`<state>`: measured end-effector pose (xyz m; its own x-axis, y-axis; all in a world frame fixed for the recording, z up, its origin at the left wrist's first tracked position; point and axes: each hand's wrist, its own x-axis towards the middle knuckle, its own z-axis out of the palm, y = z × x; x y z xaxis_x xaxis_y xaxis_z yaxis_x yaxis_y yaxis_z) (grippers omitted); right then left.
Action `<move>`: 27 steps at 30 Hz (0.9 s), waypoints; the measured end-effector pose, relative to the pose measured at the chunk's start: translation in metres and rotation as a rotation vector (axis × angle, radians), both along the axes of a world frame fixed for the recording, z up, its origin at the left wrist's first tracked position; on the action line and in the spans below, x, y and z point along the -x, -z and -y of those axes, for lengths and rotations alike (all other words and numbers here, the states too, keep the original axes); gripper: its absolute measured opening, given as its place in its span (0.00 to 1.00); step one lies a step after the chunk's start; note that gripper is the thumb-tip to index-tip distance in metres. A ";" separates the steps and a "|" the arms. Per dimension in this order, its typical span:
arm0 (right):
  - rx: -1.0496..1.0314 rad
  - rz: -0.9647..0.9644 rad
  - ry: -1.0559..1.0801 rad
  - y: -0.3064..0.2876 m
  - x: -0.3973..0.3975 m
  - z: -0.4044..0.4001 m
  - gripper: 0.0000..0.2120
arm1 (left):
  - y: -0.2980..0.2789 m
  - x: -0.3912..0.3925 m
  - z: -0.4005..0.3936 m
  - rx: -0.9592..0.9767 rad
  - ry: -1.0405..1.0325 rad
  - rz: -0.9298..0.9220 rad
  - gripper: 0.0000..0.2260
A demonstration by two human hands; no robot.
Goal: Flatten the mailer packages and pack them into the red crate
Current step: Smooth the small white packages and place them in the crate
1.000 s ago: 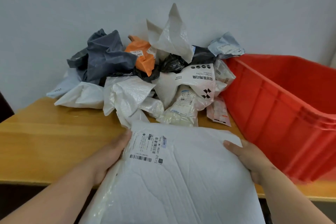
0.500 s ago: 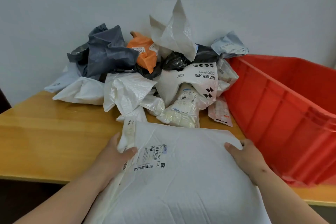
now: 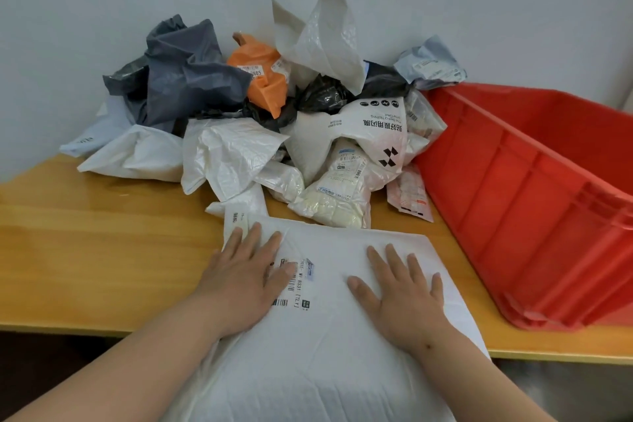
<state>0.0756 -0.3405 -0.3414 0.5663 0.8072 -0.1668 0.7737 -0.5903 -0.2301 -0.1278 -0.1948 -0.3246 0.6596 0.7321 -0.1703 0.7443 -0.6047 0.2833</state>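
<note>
Half a second ago your hands gripped the big white mailer by its far corners, the left thumb hooked over the flap; now both lie on top of it, so you have gone from positioning to pressing, which is the flattening step itself. Your left hand [image 3: 245, 279] rests palm down with fingers straight and spread, covering part of the shipping label [image 3: 298, 279] near the far left corner and holding nothing. Your right hand [image 3: 399, 295] does the same toward the right side, fingers fanned, also holding nothing. The white mailer [image 3: 329, 336] sits at the near edge of the tabletop [image 3: 102, 250], its far edge well onto the wood and its near part hanging off toward you, so only the far part has support under your palms. Its long axis appears to run from you toward the far edge, slightly skewed to the right, with the folded flap at the far left corner pointing at the pile. The near part looks puffy, so air is likely trapped there. The red crate [image 3: 534, 188] stands just to the right of the mailer along the right side of the tabletop, open and showing nothing inside from this angle. The pile of crumpled mailers [image 3: 260, 120] remains against the far edge, untouched, so the task looks to be at its very start.
</note>
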 end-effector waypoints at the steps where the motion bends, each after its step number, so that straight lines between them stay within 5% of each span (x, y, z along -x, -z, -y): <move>1: 0.007 0.005 0.000 0.001 -0.001 -0.001 0.43 | 0.001 -0.002 -0.001 0.020 0.003 -0.029 0.42; 4: 0.025 0.016 -0.011 0.000 0.000 -0.003 0.41 | 0.005 -0.003 0.000 0.039 0.014 -0.153 0.52; 17: 0.160 0.110 -0.056 0.012 0.000 -0.005 0.38 | 0.013 -0.014 0.000 0.029 0.071 -0.345 0.54; 22: 0.192 0.094 -0.050 0.013 0.000 -0.012 0.39 | 0.017 -0.016 -0.004 0.019 0.033 -0.342 0.47; 27: 0.194 0.097 -0.033 0.016 0.000 -0.017 0.40 | 0.024 -0.017 -0.011 -0.007 0.021 -0.333 0.54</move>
<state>0.0752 -0.3234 -0.3579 0.5609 0.7838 -0.2667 0.8063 -0.5902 -0.0387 -0.1111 -0.1839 -0.3488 0.5837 0.7208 -0.3739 0.7825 -0.6222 0.0222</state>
